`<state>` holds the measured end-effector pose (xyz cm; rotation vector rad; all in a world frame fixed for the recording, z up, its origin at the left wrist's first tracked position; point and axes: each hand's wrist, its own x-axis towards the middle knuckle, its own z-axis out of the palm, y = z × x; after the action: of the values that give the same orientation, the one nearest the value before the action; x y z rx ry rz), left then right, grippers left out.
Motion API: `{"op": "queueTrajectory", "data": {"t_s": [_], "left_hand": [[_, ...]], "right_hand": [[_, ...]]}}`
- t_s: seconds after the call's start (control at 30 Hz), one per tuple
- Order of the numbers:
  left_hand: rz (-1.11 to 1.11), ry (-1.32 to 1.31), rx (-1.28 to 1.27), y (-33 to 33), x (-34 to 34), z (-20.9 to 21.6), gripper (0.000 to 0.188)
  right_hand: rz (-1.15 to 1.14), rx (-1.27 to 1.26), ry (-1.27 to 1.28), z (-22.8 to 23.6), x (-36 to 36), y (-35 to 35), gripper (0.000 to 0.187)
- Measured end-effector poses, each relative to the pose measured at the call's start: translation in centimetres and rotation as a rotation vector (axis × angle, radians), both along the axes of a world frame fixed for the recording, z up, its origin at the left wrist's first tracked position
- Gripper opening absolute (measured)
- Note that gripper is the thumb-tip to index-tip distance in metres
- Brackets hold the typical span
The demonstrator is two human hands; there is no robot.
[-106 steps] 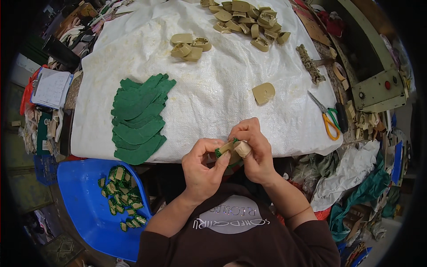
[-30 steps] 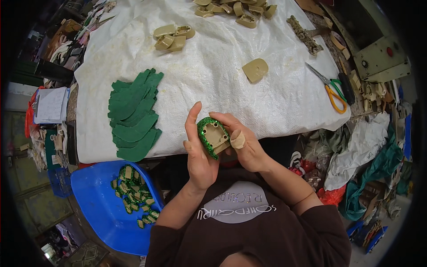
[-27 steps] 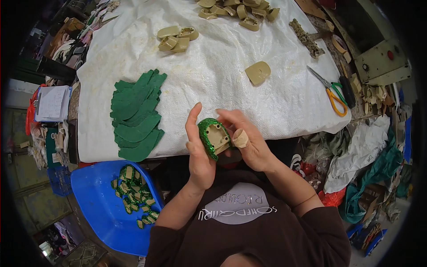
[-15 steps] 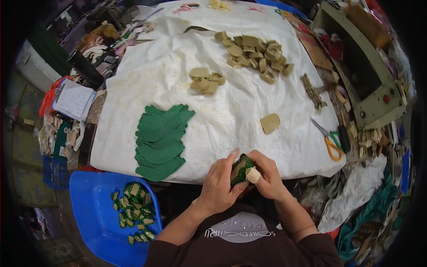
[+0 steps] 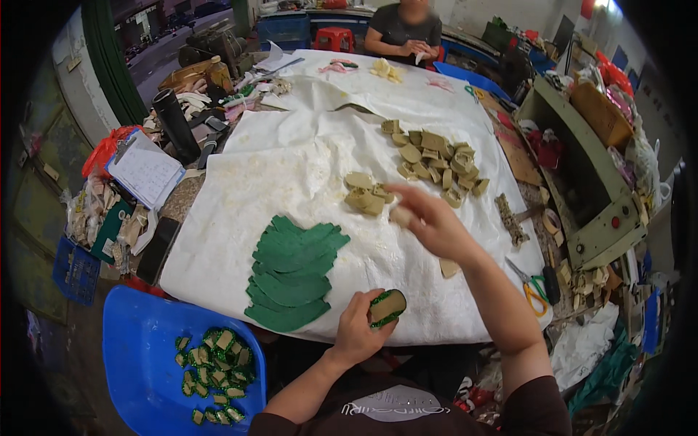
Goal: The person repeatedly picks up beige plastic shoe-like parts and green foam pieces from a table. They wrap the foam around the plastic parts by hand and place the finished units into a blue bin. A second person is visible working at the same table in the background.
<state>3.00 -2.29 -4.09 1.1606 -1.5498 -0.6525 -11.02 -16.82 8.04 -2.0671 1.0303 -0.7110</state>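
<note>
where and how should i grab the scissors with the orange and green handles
Probably by the orange loop, reaching in from the near right side with the right hand. The scissors lie with their blades pointing away and leftward, so the handles face that side; a black handle lies close to the green loop, making the orange one look freer.

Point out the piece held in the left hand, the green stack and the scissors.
Held piece (image 5: 387, 307), head view: on its tan face, inside the glittery green edge.
Green stack (image 5: 291, 276), head view: on the middle of its overlapping layers.
Scissors (image 5: 527, 279), head view: near the pivot, between blades and handles.
</note>
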Motion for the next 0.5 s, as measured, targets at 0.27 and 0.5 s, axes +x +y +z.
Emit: {"op": "queueTrajectory", "data": {"t_s": [0.27,0.5], "left_hand": [[0.09,0.014,-0.137,-0.5,0.0,-1.9,0.051],[0.067,0.023,-0.145,-0.6,0.5,-1.5,0.052]], "right_hand": [[0.008,-0.28,0.266,6.4,10.7,-9.9,0.051],[0.032,-0.39,0.356,4.4,16.1,-14.3,0.055]]}}
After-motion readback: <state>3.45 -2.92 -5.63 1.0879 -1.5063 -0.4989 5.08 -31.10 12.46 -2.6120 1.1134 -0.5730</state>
